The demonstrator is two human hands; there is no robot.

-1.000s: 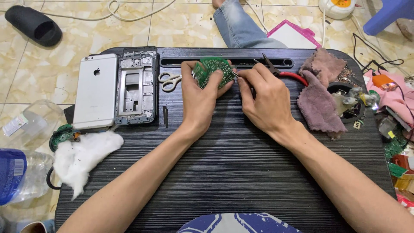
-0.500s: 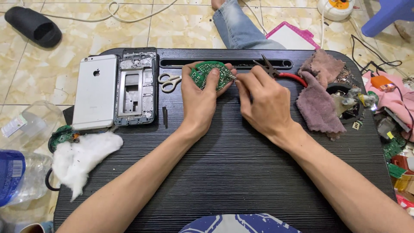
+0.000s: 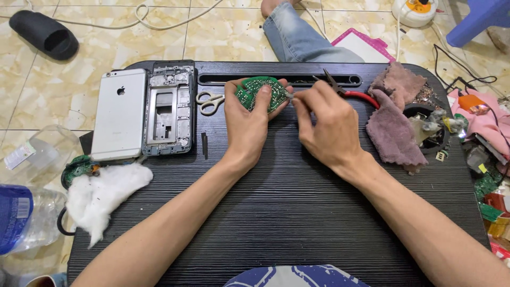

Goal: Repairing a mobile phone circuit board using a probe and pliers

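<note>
So the round green circuit board (image 3: 258,93) sits at the far edge of the black lap table (image 3: 297,202), cupped in the left hand (image 3: 249,125), fingers curled round it. The right hand (image 3: 326,125) is just beside it, pinched closed on a thin metal tool (image 3: 288,96) touching the board's right edge. Red-handled pliers (image 3: 348,90) lie right behind, small scissors (image 3: 209,101) to the left.

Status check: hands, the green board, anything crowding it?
Left hand grips round green circuit board. Right hand pinches at its right edge. Red-handled pliers and scissors lie close by.
</note>
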